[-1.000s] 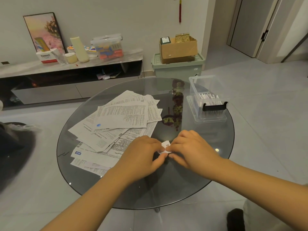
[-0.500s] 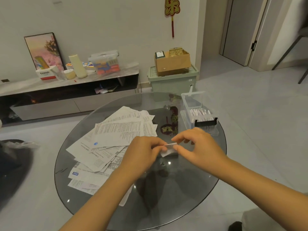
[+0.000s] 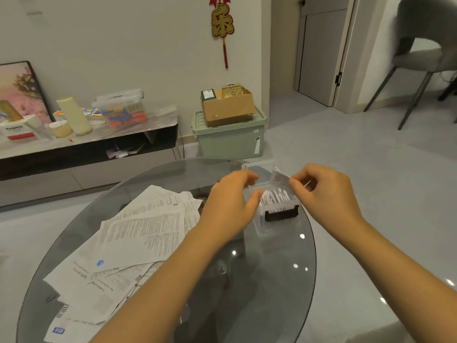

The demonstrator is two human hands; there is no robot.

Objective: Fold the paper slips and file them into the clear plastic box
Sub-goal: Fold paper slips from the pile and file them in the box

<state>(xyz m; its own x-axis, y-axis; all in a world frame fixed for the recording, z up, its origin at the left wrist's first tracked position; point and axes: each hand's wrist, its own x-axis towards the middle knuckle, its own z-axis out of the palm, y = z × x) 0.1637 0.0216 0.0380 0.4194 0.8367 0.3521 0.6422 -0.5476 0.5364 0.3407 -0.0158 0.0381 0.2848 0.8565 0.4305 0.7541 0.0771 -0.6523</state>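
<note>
Already your clear plastic box (image 3: 259,225) holds a row of folded slips (image 3: 274,196) — right hand (image 3: 326,191) pinches another folded slip (image 3: 279,177) above it, left hand (image 3: 233,199) loosely open beside it — while unfolded papers (image 3: 128,238) wait.

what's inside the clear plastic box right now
The clear plastic box holds a row of folded white paper slips standing on edge behind its black latch. The left hand covers its left side, so that part cannot be seen.

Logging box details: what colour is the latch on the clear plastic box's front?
Black, on the latch of the clear plastic box; the head view shows it best.
</note>
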